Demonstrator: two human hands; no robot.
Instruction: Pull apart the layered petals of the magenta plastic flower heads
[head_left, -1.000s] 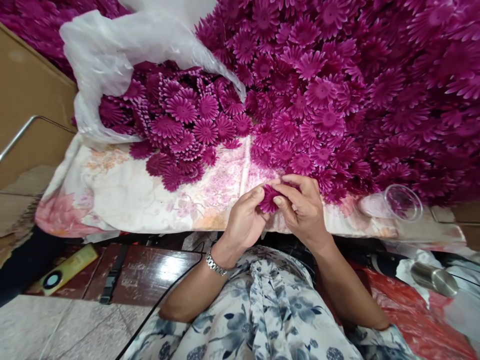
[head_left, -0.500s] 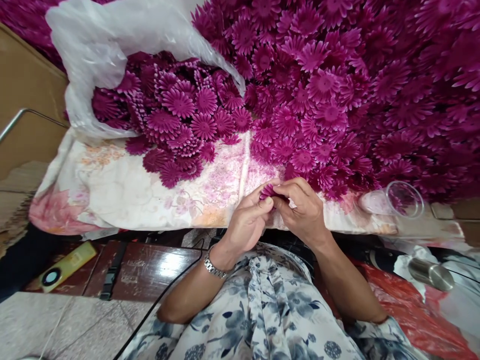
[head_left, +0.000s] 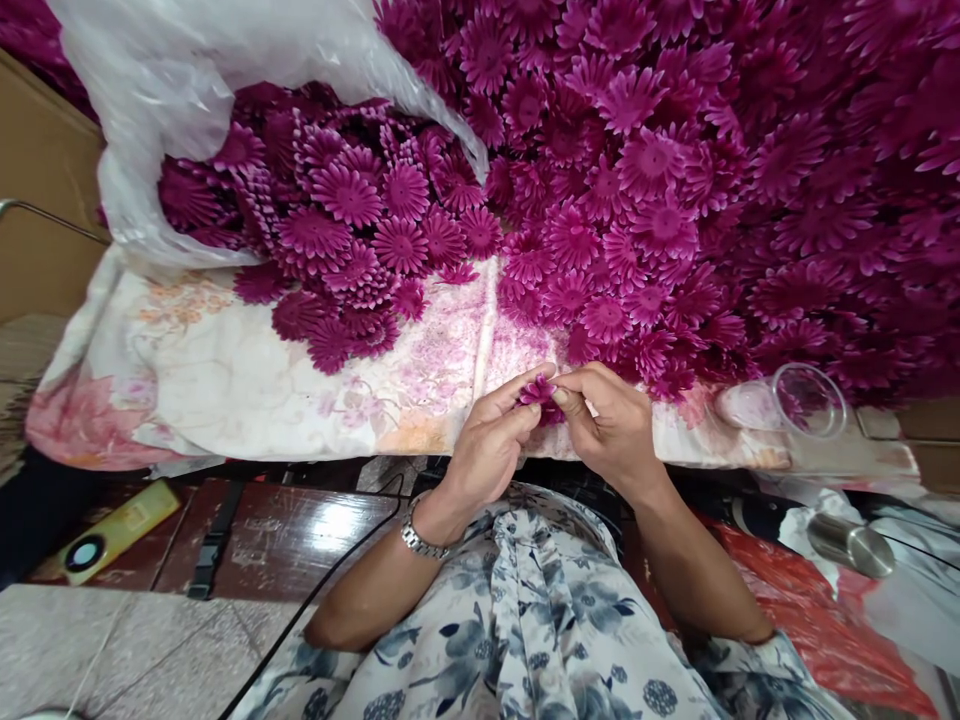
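Note:
A small magenta artificial flower (head_left: 537, 392) is held between my two hands, just above the front edge of the cloth-covered table (head_left: 255, 390). My left hand (head_left: 491, 435) is closed on it, thumb and fingers gripping its left side. On the other side, my right hand (head_left: 611, 420) pinches its petals with thumb and forefinger. Part of the flower is hidden behind the fingers. Beyond my hands lies a large heap of magenta flowers (head_left: 652, 220). Stacked flower heads (head_left: 345, 195) spill from a white plastic bag (head_left: 172, 100) at the left.
A clear plastic cup (head_left: 810, 400) lies on its side at the table's right. A yellow phone-like object (head_left: 120, 530) and a black buckle strap (head_left: 214, 550) rest on the brown bench (head_left: 285, 530). A metal cylinder (head_left: 851, 545) sits by red plastic (head_left: 810, 610) at lower right.
The fingers have shifted on the flower, and its petals now show more openly between my hands. My right hand has moved slightly to the right. The view has turned a little.

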